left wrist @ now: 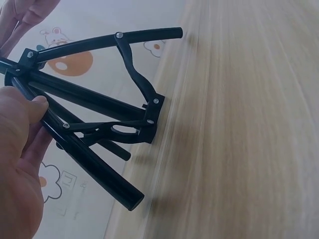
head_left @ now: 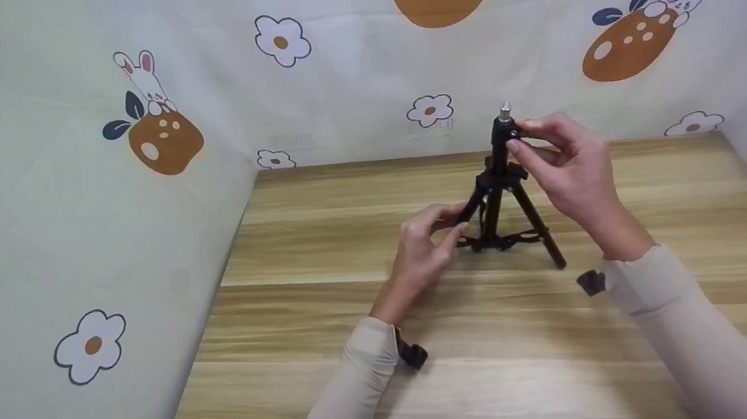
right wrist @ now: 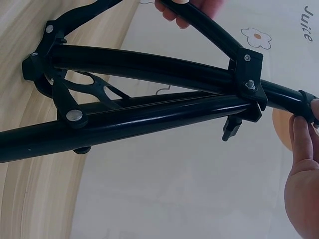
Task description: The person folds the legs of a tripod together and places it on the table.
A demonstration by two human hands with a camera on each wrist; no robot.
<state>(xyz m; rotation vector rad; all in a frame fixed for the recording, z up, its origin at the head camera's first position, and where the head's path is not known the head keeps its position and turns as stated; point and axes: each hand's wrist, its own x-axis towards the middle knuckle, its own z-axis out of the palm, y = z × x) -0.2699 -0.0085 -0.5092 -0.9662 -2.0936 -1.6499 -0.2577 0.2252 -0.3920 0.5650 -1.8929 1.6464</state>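
Note:
A small black tripod stand with a silver stud on top stands upright in the head view, its legs spread. My left hand pinches one leg between thumb and fingers, below the hub. High on the centre column, my right hand grips the collar with thumb and fingertips. Riveted braces join the legs to a lower bracket in the left wrist view. A small knob juts from the hub in the right wrist view.
The stand is over a wood-grain table, toward its back edge. A pale printed sheet with fruit, rabbits and flowers hangs behind and along both sides. Black straps show at both sleeve cuffs.

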